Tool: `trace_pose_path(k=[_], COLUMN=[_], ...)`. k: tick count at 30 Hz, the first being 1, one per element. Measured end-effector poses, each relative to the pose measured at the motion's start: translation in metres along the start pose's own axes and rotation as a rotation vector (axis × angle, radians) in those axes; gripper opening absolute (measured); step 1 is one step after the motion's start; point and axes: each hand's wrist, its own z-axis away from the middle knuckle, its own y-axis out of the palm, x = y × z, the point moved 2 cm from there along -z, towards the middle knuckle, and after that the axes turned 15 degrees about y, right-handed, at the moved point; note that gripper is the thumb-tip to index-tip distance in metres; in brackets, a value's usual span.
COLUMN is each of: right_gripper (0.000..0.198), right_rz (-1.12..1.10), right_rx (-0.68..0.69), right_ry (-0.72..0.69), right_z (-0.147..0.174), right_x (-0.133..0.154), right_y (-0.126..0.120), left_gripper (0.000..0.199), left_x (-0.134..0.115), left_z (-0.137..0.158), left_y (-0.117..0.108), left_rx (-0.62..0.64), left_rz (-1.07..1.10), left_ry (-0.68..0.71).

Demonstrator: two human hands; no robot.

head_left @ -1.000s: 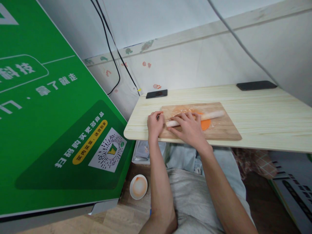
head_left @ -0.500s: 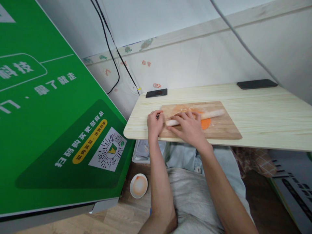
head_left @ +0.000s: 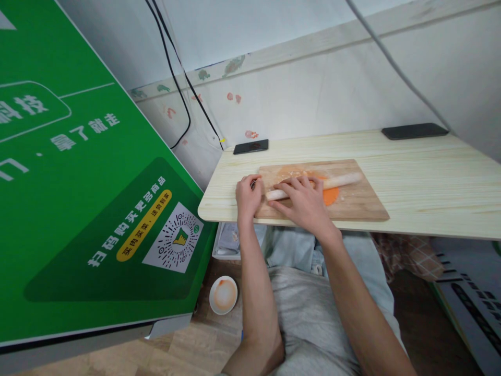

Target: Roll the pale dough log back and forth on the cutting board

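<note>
Your right hand (head_left: 305, 202) is lying over the middle of the rolling pin (head_left: 344, 180), fingers spread across it, thumb on the near side; can't tell if it's gripping or only pressing. Left hand (head_left: 249, 199) is curling narrow at the left edge of the cutting board (head_left: 364, 210), just beside the pin's left end; can't tell what, if anything, it's holding. Pin is resting slantwise, right end farther from you, over a flat orange sheet (head_left: 332, 196) on the board; pale smears are showing around it. Board is sitting near the front edge of the pale wood-grain tabletop (head_left: 430, 183). Along the back, a black phone (head_left: 251, 147) is lying left and a flat black slab (head_left: 415, 131) right. White wall (head_left: 313, 107) behind is carrying faded red and green prints; black cables (head_left: 202, 108) are hanging left, a grey cable (head_left: 378, 40) is running down right. Big green panel (head_left: 113, 219) with white lettering and a QR code (head_left: 174, 239) is filling your left. Below, an orange-stained white bowl (head_left: 224, 309) is standing on the wood floor (head_left: 188, 344); plaid cloth (head_left: 420, 258) is bunching under the table's right side.
</note>
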Motion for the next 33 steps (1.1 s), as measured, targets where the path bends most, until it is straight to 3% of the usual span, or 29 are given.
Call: trace_pose_path(k=[33], right_gripper=[0.04], right_rz=[-0.001], right_rx=[-0.029], right_ry=[-0.025], right_z=[0.0009], right_x=[-0.0028], right_y=[0.0038], left_gripper=[0.021], left_x=[0.0009], left_z=[-0.0004], left_y=[-0.0004], left_rx=[-0.005], left_rz=[0.025], left_ry=[-0.001])
